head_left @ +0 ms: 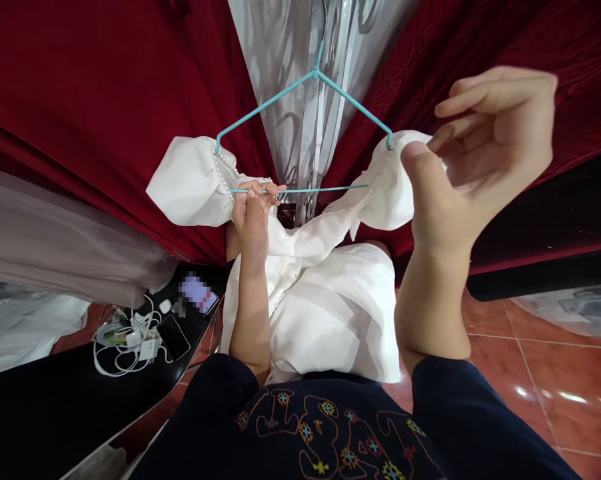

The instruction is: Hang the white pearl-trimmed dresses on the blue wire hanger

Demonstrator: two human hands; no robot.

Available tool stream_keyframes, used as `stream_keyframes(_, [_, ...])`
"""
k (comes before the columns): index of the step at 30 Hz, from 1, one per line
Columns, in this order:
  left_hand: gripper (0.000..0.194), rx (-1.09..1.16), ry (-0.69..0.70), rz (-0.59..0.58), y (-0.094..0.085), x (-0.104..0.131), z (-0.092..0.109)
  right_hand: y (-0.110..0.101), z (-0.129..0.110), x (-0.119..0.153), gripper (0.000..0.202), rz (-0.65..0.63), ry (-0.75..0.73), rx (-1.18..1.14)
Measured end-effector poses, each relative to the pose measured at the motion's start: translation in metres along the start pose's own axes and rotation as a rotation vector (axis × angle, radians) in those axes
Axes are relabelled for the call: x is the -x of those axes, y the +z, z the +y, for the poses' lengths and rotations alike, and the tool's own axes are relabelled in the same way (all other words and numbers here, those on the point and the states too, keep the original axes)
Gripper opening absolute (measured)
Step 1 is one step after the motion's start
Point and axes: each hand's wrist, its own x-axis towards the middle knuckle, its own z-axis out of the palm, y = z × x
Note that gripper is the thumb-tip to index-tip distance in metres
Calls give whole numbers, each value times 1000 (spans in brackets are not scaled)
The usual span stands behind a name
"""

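A white dress with puffed sleeves and a pearl-trimmed neckline hangs on a light-blue hanger. The left sleeve and right sleeve sit at the hanger's two ends, and the skirt spreads down toward my lap. My left hand is closed around the hanger's lower bar, inside the neckline by the left sleeve. Close to the camera, my right hand is raised beside the right sleeve, fingers bent and apart from the thumb. Its thumb overlaps the sleeve's edge; whether it touches the cloth, I cannot tell.
Dark red curtains flank pale hanging fabric ahead. At left, a black bench bears a phone, another lit phone and tangled white cables. Red tiles cover the floor. Clear plastic lies at right.
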Motion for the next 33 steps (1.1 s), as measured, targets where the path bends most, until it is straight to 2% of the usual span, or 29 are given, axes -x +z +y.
stream_keyframes(3, [35,14,25,-15,2,2,0,6,-12,21,26,-85,180,-99])
stream_keyframes(6, [37,6,18,-13,5,5,2,24,-9,50,28,-347,414,-223])
stream_keyframes(8, [37,6,7,-3,6,9,2,39,-2,71,34,-459,526,-279])
stream_keyframes(10, [37,16,-12,-8,7,12,0,51,5,89,37,-422,560,-308])
stream_keyframes(13, [37,5,-75,-48,4,15,-1,61,12,104,39,-266,557,-324])
stream_keyframes(16, [44,-79,-194,-121,-3,17,3,67,14,103,42,-168,565,-333])
stream_keyframes(19, [45,-245,-279,-224,-7,21,19,68,19,98,44,-155,567,-325])
stream_keyframes(21, [41,-328,-185,-190,-5,25,33,67,23,95,42,-170,559,-325])
stream_keyframes(22, [36,-352,-84,-112,-3,27,40,66,24,94,41,-174,553,-326])
stream_keyframes(24, [25,-397,183,126,2,27,49,63,26,92,40,-170,540,-322])
stream_keyframes(26, [26,-486,407,305,3,22,51,62,27,92,41,-166,540,-312])
stream_keyframes(28, [35,-600,500,294,0,12,48,62,25,91,41,-172,545,-307])
stream_keyframes(31, [39,-706,485,181,-10,-7,40,65,22,91,42,-165,543,-304])
stream_keyframes(33, [36,-734,478,231,-16,-20,37,66,21,90,42,-163,528,-298])
